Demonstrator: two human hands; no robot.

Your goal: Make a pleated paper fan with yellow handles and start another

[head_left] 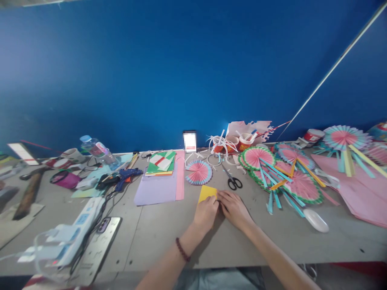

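A piece of yellow paper (pixel 207 192) lies on the grey table in front of me. My left hand (pixel 206 214) is closed, its curled fingers pressing on the lower part of the paper. From the right, my right hand (pixel 235 208) meets the paper's edge with its fingers together and the tips pinching there; the thumb is mostly hidden. The two hands nearly touch. Just beyond them rest black-handled scissors (pixel 233 181) and a pink and blue pleated paper fan (pixel 198 172).
Coloured paper sheets (pixel 155 189) lie left of centre. Several watermelon-patterned fans (pixel 302 187) with blue strips and a white spoon-shaped piece (pixel 316 220) are to the right. At left sit a power strip (pixel 81 225), a phone (pixel 101 245), a glue gun (pixel 127 177), a bottle (pixel 98 150) and a hammer (pixel 29 193).
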